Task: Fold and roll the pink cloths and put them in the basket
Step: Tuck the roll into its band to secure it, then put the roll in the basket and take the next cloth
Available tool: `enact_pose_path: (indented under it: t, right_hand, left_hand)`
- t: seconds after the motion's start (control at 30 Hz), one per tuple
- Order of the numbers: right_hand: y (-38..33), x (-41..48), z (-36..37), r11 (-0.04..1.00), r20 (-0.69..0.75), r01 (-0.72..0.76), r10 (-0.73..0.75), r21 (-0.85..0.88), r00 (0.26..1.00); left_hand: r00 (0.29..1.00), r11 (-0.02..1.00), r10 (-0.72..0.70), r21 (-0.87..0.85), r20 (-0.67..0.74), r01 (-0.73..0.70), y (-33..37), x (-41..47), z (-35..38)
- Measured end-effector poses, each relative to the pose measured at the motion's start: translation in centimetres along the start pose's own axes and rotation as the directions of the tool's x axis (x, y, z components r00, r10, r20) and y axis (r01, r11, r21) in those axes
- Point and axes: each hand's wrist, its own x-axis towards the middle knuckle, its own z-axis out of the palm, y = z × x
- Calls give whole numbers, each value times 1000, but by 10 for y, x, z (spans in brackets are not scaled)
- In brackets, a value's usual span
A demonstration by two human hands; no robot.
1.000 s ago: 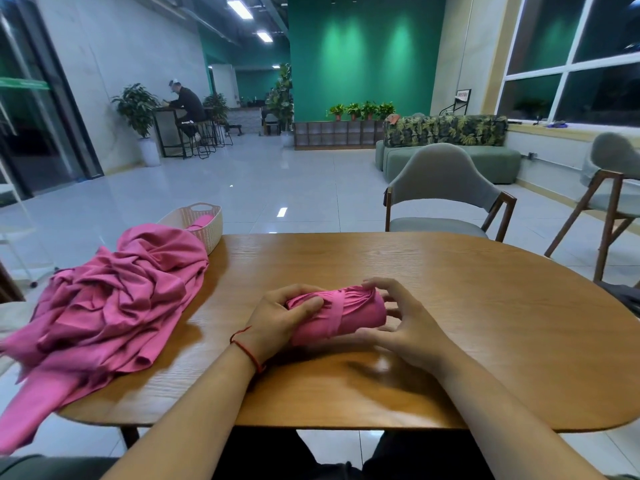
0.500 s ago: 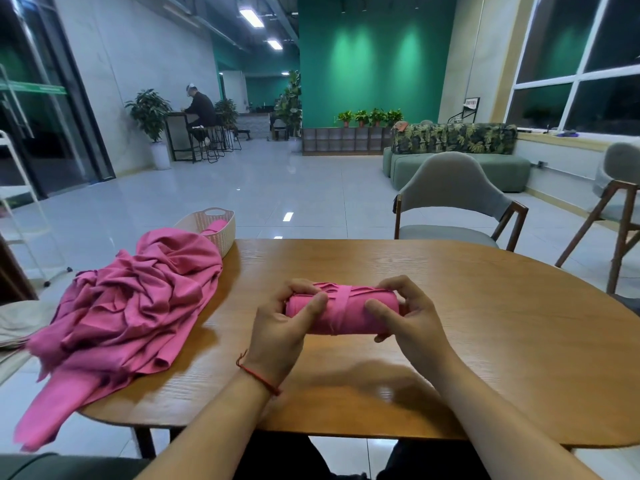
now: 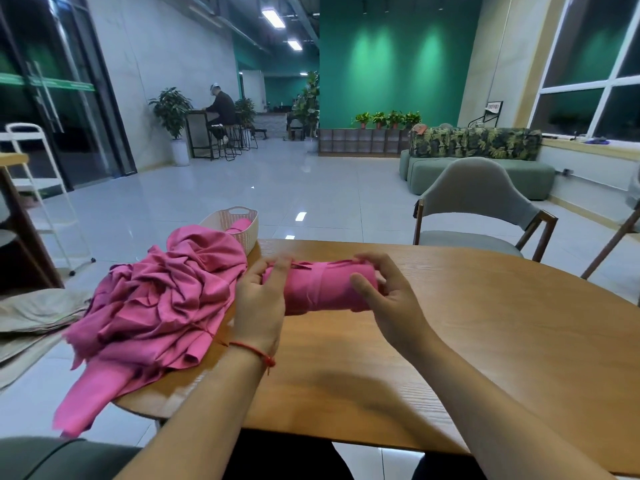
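A rolled pink cloth (image 3: 323, 289), wrapped by a band of its own fabric, is held just above the wooden table (image 3: 485, 341). My left hand (image 3: 259, 303) grips its left end and my right hand (image 3: 388, 296) grips its right end, thumb in front and fingers over the top. A heap of loose pink cloths (image 3: 162, 306) lies at the table's left edge, partly hanging over it. Behind the heap stands a cream basket (image 3: 242, 220) with one pink roll (image 3: 239, 225) showing inside.
A grey chair (image 3: 474, 206) stands at the table's far side, and another chair's legs (image 3: 613, 244) show at the right. Beige fabric (image 3: 31, 323) lies to the left of the table, with a white rack (image 3: 38, 188) behind it. A person sits far back.
Both hands have lifted the pink roll off the table and carried it leftward, closer to the cloth heap and the basket. The view has swung to the left.
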Motion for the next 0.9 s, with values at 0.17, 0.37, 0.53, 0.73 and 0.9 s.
enact_pose_path:
  t: [0.17,0.37,0.53,0.73,0.9]
  right_hand:
    - [-9,23,42,976,54,-130,122,176,991]
    - [0,95,69,886,71,-250,241,389,968]
    - [-4,158,99,899,41,-264,267,349,963]
    - [0,256,158,922,48,-259,256,288,966]
    - [25,346,204,931,123,-318,300,178,946]
  left_hand:
    - [994,999,17,47,-108,-12,27,26,-21]
    - [912,729,141,582,385,-359,50,68,-57]
    - [863,414,211,758,459,-504,61,119,-65]
    - [933,344,175,868,315,-358,64,211,-69]
    - [978,290,70,934,199,-211,62,305,-75]
